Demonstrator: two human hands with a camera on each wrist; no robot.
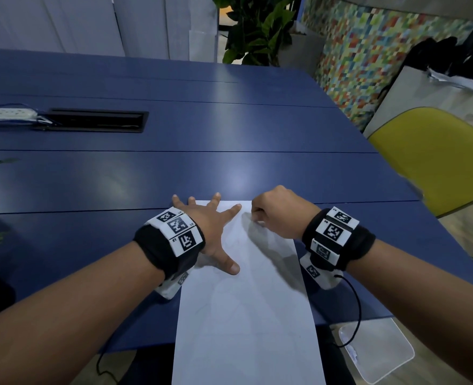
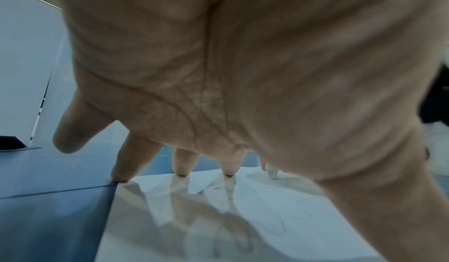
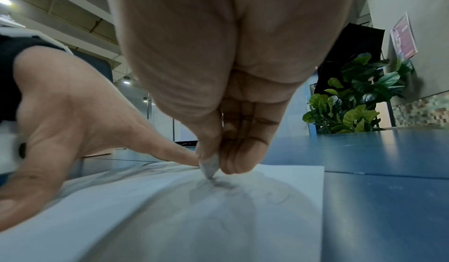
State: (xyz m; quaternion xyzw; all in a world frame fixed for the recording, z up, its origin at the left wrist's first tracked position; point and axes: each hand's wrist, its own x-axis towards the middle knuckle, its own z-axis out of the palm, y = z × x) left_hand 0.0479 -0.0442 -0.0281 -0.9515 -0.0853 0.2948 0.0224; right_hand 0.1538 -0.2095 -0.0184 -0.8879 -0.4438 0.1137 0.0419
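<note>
A long white sheet of paper (image 1: 243,307) (image 2: 243,218) (image 3: 218,224) lies on the blue table (image 1: 174,176) and hangs over its near edge. Faint pencil marks show on it. My left hand (image 1: 213,234) (image 2: 218,74) (image 3: 73,112) is spread flat, with its fingertips and thumb pressing on the sheet's far left part. My right hand (image 1: 260,216) (image 3: 218,141) pinches a small pale grey eraser-like piece (image 3: 209,167) (image 2: 272,172) between thumb and fingers. The piece's tip touches the paper on a smudged grey mark near the far edge.
A white power strip (image 1: 7,113) and a black cable slot (image 1: 93,120) sit at the table's far left. A yellow chair (image 1: 438,157) stands to the right, and a leafy plant (image 1: 257,29) is beyond the far edge. A clear plastic piece (image 1: 377,354) lies below the near right corner.
</note>
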